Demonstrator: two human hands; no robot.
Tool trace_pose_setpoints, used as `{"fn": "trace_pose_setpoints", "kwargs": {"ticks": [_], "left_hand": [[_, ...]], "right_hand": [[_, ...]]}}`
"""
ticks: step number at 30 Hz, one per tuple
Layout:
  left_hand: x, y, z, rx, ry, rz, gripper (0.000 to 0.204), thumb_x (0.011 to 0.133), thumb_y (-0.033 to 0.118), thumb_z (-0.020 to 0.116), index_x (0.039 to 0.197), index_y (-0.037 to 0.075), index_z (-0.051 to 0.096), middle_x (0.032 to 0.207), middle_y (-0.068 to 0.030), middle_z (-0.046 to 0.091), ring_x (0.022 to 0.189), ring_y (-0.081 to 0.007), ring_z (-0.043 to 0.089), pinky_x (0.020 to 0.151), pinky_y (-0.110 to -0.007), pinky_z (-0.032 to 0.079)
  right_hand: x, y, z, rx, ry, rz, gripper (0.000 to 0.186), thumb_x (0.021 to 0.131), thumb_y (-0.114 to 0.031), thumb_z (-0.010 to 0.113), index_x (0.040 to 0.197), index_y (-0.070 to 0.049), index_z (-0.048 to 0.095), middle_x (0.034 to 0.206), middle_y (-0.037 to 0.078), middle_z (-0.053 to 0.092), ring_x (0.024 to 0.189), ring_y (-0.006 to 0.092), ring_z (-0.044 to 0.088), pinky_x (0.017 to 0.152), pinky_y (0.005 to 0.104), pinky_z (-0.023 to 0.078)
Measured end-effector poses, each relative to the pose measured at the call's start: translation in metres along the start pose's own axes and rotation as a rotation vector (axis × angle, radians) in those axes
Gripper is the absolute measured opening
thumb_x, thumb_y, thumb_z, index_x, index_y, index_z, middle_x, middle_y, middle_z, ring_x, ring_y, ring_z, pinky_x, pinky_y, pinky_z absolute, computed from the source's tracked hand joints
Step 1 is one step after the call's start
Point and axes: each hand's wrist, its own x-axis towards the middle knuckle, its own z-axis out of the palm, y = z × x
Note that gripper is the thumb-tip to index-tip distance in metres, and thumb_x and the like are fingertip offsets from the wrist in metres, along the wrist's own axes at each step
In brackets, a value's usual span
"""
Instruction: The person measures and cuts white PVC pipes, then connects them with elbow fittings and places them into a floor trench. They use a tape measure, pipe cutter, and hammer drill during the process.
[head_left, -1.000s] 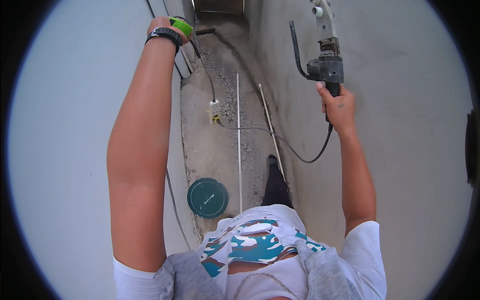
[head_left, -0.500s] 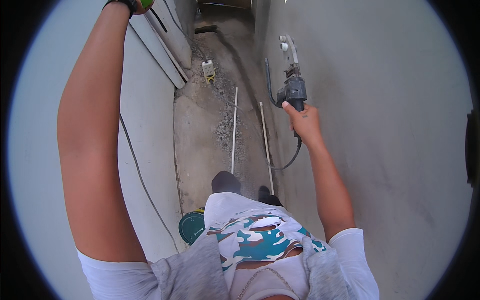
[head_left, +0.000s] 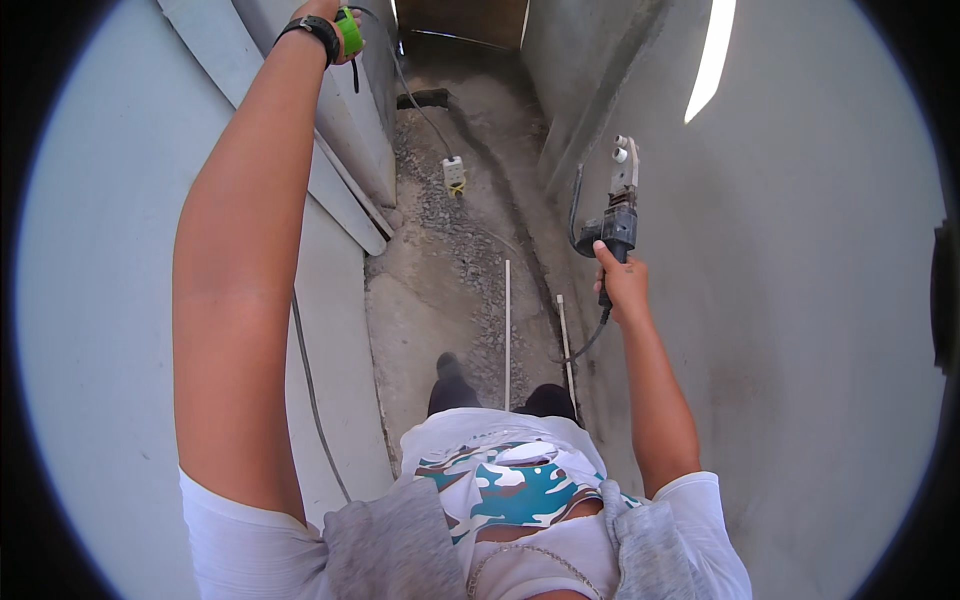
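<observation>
My right hand [head_left: 627, 287] is closed round the dark handle of a pipe fusion welder [head_left: 620, 220], held upright beside the right wall. Two pale round heating sockets stick out from the flat metal plate at its far end, and a black cord leaves the handle's base. At the upper left, my left hand [head_left: 318, 12], with a black band on the wrist, is raised near the left wall. Its fingers are closed on a bright green object [head_left: 349, 32] with a dark strap dangling below; its kind cannot be made out.
A white power strip [head_left: 454, 172] with yellow wire lies on the gravelly floor ahead. Two thin white pipes [head_left: 507, 335] lie lengthwise near my feet. Boards [head_left: 345, 200] lean on the left wall, and a grey cable [head_left: 306, 370] hangs there. Walls hem in the passage on both sides.
My view has shifted forward along the passage. My left hand and the green object have come further into view. The green round lid by my feet has gone out of sight.
</observation>
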Motion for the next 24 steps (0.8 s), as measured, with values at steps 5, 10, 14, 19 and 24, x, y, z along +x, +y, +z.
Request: {"fn": "trace_pose_setpoints", "kwargs": {"ticks": [5, 10, 14, 19, 24], "left_hand": [[0.046, -0.032, 0.080, 0.012, 0.038, -0.056, 0.022, 0.098, 0.021, 0.045, 0.110, 0.011, 0.061, 0.093, -0.0037, 0.068, 0.081, -0.0198, 0.066, 0.086, -0.049, 0.049], [0.278, -0.026, 0.105, -0.075, 0.063, -0.062, 0.023, 0.093, 0.020, 0.052, 0.113, 0.010, 0.059, 0.104, -0.0045, 0.066, 0.085, -0.0210, 0.059, 0.087, -0.051, 0.044], [0.405, -0.092, 0.049, 0.037, 0.126, -0.060, 0.037, 0.091, 0.028, 0.062, 0.121, 0.008, 0.058, 0.112, -0.0053, 0.063, 0.097, -0.0236, 0.059, 0.088, -0.055, 0.042], [0.427, -0.221, -0.006, 0.199, 0.312, -0.072, 0.046, 0.092, 0.039, 0.059, 0.130, 0.012, 0.058, 0.117, -0.0073, 0.063, 0.103, -0.0228, 0.057, 0.077, -0.040, 0.047], [0.435, -0.350, -0.039, 0.267, 0.435, -0.320, 0.048, 0.098, 0.040, 0.048, 0.140, 0.018, 0.048, 0.127, -0.0035, 0.059, 0.108, -0.0224, 0.051, 0.084, -0.047, 0.045]], "right_hand": [[0.073, -0.003, 0.010, 0.013, 0.004, 0.003, 0.035, 0.083, -0.030, 0.077, 0.072, -0.005, 0.055, 0.057, 0.004, 0.055, 0.044, 0.0137, 0.053, 0.044, 0.0299, 0.043], [0.224, -0.072, 0.152, 0.125, 0.010, 0.060, 0.035, 0.083, -0.031, 0.078, 0.074, -0.005, 0.055, 0.058, 0.004, 0.055, 0.044, 0.0135, 0.053, 0.043, 0.0295, 0.043], [0.356, -0.095, 0.266, 0.096, 0.003, 0.132, 0.037, 0.083, -0.032, 0.077, 0.073, -0.004, 0.055, 0.056, 0.003, 0.055, 0.044, 0.0136, 0.053, 0.044, 0.0298, 0.044], [0.488, -0.022, 0.342, -0.150, 0.148, 0.186, 0.041, 0.083, -0.037, 0.077, 0.073, -0.003, 0.057, 0.054, 0.005, 0.057, 0.047, 0.0145, 0.058, 0.047, 0.0305, 0.045], [0.570, 0.102, 0.402, -0.167, 0.264, 0.410, 0.040, 0.081, -0.037, 0.076, 0.076, -0.001, 0.060, 0.059, 0.010, 0.061, 0.054, 0.0228, 0.063, 0.054, 0.0362, 0.048]]}}
